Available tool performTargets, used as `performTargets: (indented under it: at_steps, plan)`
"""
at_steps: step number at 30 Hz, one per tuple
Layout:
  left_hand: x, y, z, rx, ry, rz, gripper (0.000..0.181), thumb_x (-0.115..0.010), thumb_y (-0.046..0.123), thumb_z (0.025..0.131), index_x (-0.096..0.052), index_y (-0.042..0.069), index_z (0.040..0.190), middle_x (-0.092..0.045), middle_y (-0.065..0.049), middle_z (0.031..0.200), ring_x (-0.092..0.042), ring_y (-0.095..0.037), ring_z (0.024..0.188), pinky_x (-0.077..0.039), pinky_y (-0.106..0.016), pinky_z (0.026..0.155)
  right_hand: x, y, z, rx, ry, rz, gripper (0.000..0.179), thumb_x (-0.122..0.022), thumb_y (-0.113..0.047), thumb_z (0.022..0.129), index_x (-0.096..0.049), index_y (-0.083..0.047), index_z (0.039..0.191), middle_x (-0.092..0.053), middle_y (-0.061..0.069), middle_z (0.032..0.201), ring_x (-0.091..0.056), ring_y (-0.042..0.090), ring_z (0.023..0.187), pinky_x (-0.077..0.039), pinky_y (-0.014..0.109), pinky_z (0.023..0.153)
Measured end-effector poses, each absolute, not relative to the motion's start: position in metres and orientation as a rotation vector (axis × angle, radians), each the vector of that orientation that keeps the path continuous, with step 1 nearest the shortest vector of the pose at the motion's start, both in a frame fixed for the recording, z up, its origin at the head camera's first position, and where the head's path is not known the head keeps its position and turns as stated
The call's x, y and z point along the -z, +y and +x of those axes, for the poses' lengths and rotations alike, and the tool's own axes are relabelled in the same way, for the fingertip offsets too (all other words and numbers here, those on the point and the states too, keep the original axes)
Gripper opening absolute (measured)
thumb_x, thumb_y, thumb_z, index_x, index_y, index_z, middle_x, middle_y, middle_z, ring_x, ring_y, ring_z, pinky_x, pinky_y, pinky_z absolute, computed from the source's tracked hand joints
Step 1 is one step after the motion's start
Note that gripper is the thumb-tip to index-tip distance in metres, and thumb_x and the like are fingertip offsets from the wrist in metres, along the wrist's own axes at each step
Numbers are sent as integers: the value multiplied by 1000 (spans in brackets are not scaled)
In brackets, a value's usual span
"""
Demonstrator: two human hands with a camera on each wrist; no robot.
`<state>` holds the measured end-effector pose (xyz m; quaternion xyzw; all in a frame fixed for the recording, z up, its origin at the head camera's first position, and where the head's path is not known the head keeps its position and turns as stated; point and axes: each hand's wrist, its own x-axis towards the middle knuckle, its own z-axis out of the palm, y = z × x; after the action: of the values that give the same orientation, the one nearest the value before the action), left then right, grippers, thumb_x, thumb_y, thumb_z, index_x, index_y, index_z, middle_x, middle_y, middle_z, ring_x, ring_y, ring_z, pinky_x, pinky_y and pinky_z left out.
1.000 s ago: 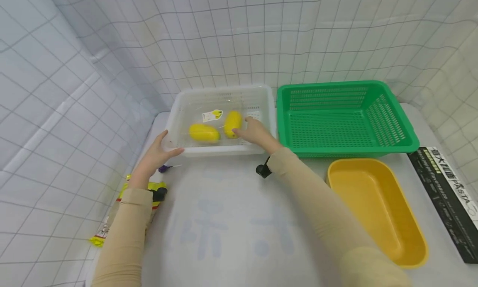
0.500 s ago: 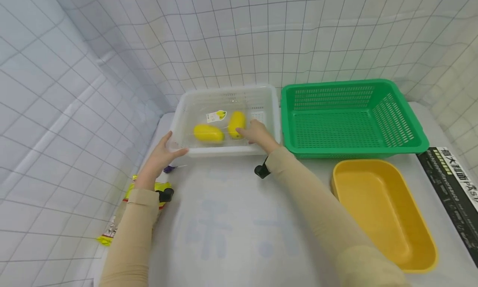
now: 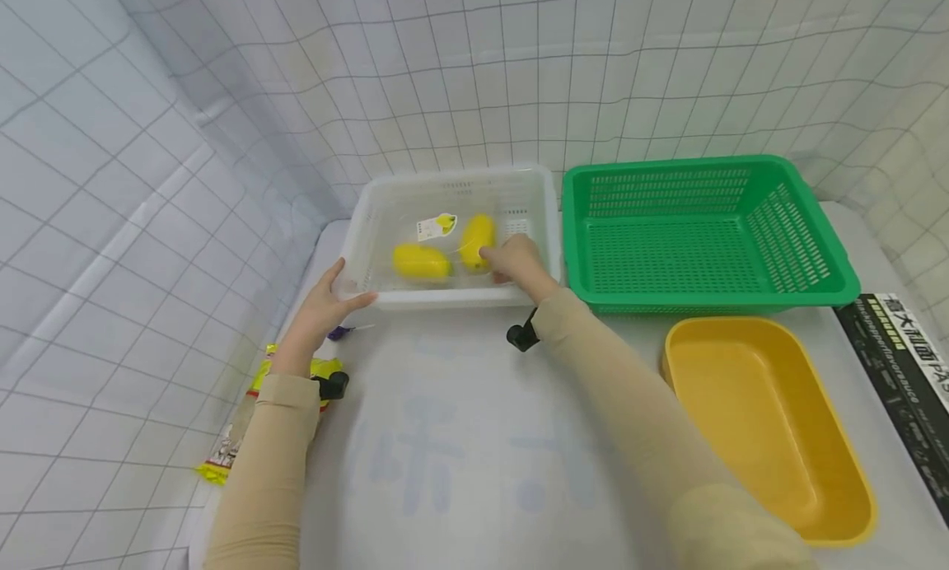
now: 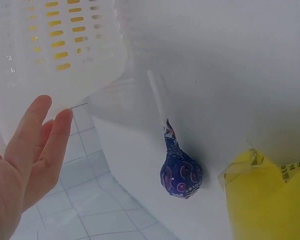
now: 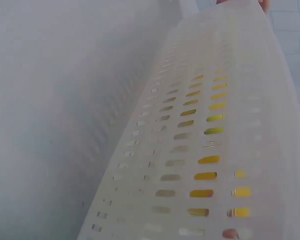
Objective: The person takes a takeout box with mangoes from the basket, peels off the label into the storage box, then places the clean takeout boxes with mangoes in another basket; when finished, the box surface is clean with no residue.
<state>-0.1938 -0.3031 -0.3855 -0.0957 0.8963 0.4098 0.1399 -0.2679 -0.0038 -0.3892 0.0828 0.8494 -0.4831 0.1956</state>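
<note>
Two yellow fruits (image 3: 421,261), which look like mangoes or lemons, lie in a clear plastic pack with a fruit-shaped label (image 3: 437,226). The pack is inside the white slotted basket (image 3: 415,296), and its clear edges are hard to make out. My right hand (image 3: 519,263) reaches over the basket's front rim and grips the pack's right end, thumb against the right-hand fruit; its fingertips are partly hidden. At the basket's front left corner is my left hand (image 3: 317,313), thumb and fingers spread along the rim. The left wrist view shows those fingers (image 4: 55,142) extended beside the basket wall.
A green basket (image 3: 708,300) stands right of the white one, with a yellow tray (image 3: 764,422) before it. Far right lies a black pasta box (image 3: 900,389). A purple-wrapped lollipop (image 4: 181,175) and a yellow snack bag (image 4: 265,200) lie near my left arm.
The view has shifted slightly, moving everything a little right. My right fingers have curled in more at the pack, which has risen slightly. The left hand stays at the basket corner.
</note>
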Motion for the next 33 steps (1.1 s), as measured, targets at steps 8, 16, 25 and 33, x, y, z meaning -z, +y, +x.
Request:
performTargets:
  at_steps: [8, 16, 25, 33]
  plan:
    - [384, -305, -193, -1175, 2595, -305, 104, -69, 45, 90, 7, 23, 159, 4, -14, 166, -9, -42, 151, -16, -63, 120, 354, 26, -255, 1548, 2268, 155, 54, -62, -30, 96, -44, 0, 138, -61, 16, 127, -72, 27, 96, -56, 35, 94]
    - [382, -303, -192, -1187, 2586, -309, 103, -68, 44, 91, 7, 24, 159, 5, -13, 166, -4, -41, 152, -13, -62, 121, 323, 89, -214, 1594, 2203, 31, 67, -62, -35, 96, -34, -4, 149, -55, 15, 132, -73, 20, 91, -43, 44, 111]
    - [383, -301, -192, -1203, 2576, -305, 103, -68, 41, 92, 9, 24, 158, 2, -16, 166, -8, -41, 151, -15, -61, 121, 341, 162, -134, 1485, 2247, -105, 66, -63, -34, 96, -35, -1, 147, -51, 17, 123, -73, 24, 93, -49, 50, 103]
    - [380, -301, -190, -1191, 2570, -299, 104, -67, 45, 91, 10, 24, 158, 5, -13, 166, -5, -40, 152, -14, -61, 121, 374, 185, -75, 1467, 2273, -146, 65, -67, -24, 94, -38, 9, 142, -54, 14, 105, -67, 15, 84, -60, 28, 74]
